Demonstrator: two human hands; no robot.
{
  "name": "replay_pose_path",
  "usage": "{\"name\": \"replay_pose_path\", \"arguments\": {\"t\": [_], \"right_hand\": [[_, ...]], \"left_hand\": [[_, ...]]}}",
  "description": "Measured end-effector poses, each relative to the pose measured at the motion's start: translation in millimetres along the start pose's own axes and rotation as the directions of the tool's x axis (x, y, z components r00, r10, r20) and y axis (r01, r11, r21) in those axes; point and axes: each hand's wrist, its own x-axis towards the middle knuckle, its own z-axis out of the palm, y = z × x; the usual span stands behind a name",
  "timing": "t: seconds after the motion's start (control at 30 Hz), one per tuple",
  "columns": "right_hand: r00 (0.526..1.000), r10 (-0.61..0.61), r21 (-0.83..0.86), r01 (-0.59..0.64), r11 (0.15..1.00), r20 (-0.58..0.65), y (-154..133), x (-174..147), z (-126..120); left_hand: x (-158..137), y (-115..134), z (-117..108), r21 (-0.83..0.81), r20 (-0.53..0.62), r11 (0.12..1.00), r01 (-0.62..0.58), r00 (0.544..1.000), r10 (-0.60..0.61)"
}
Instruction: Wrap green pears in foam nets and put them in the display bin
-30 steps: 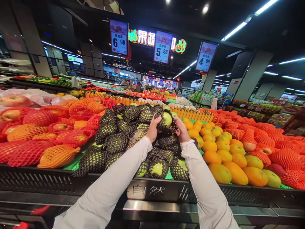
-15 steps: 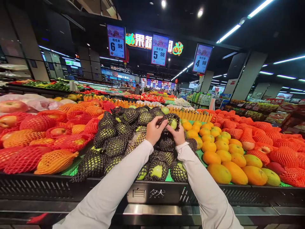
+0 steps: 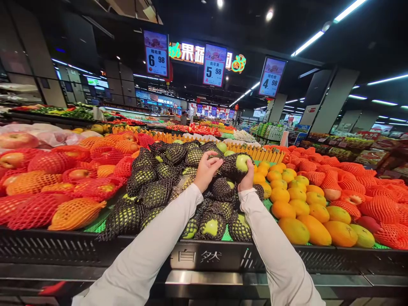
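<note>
My right hand (image 3: 246, 177) is closed around a green apple (image 3: 243, 162) in a black foam net (image 3: 230, 166), above the pile at the middle of the display. The apple's bare green skin shows at the net's right end. At the net's other end, my left hand (image 3: 206, 171) pinches its edge between thumb and fingers; the fingertips are partly hidden. Beneath both hands lie several more green apples (image 3: 210, 228) in black nets, on a green mat (image 3: 226, 235).
Oranges (image 3: 298, 208) and red-netted fruit (image 3: 344, 174) lie to the right. Apples in red and orange nets (image 3: 75, 212) fill the left side. A black slatted tray edge (image 3: 140, 256) runs along the front. A low yellow fence (image 3: 255, 152) stands behind, with price signs (image 3: 215, 66) overhead.
My right hand has moved slightly right with the apple, and more of its green skin shows. My hands are farther apart, with the net between them.
</note>
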Motion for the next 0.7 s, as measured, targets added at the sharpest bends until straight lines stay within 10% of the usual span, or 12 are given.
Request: {"name": "replay_pose_path", "arguments": {"t": [0.2,0.43,0.57,0.7], "right_hand": [[0.988,0.065,0.000,-0.066,0.998,-0.141,-10,9,-7],[0.897,0.430,0.186,-0.407,0.894,-0.103,-24,18,-18],[0.965,0.254,0.162,-0.241,0.957,-0.068,-18,17,-13],[0.999,-0.026,-0.050,0.028,0.998,0.029,-8,9,-9]], "left_hand": [[4,-7,-5,0.093,-0.051,0.995,-0.041,0.998,0.046],[7,-11,-10,0.108,-0.127,0.987,-0.115,0.984,0.129],[2,-11,-7,0.345,-0.007,0.902,-0.259,0.960,0.278],[-3,-6,-6,0.625,0.346,0.566,-0.538,0.841,0.416]]}}
